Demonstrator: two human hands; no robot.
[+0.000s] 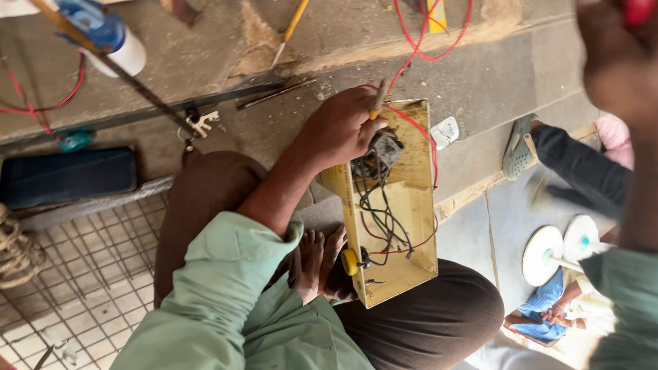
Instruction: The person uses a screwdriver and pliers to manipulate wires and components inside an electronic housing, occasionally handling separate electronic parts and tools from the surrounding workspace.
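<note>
My left hand (pixel 339 130) is closed around a thin tool with a yellowish handle (pixel 378 104), held at the top end of an open yellow metal box (pixel 411 205). The box rests on my crossed legs, its lower end by my bare feet (pixel 317 264). Inside it lie a dark component (pixel 385 149) just under my fingers, tangled black and red wires (pixel 384 219) and a yellow knob (pixel 350 262). My right hand (pixel 617 62) is raised close to the camera at the top right. It is blurred, with something red (pixel 639 9) at its top.
A white and blue bottle (pixel 113 41), a yellow-handled tool (pixel 291 31), keys (pixel 200 125) and red wire (pixel 432 41) lie on the stone step. A dark blue case (pixel 68 177) sits at left. Another person's sandalled foot (pixel 519 147) and two white discs (pixel 558 248) are at right.
</note>
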